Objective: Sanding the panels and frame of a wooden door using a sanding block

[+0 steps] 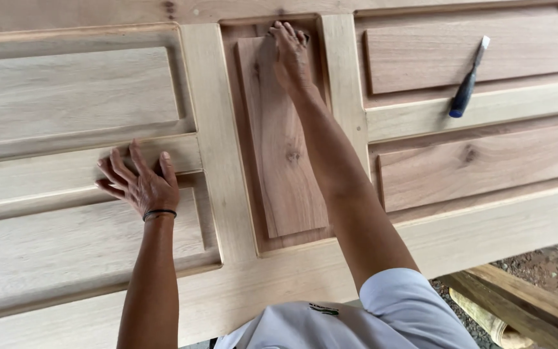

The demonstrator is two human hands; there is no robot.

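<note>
Your left hand [140, 184] flat on door [227, 161] rail | right hand [290, 55] pressing centre panel [282, 136], grasping nothing | risk: chisel [467, 81] lies loose; jolting could roll it off.

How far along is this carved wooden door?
The door looks assembled, its raised panels set in the frame, all bare wood. The right hand presses the top of the darker middle panel; the left hand braces a rail. A chisel lies unused. No finish shows yet.
</note>
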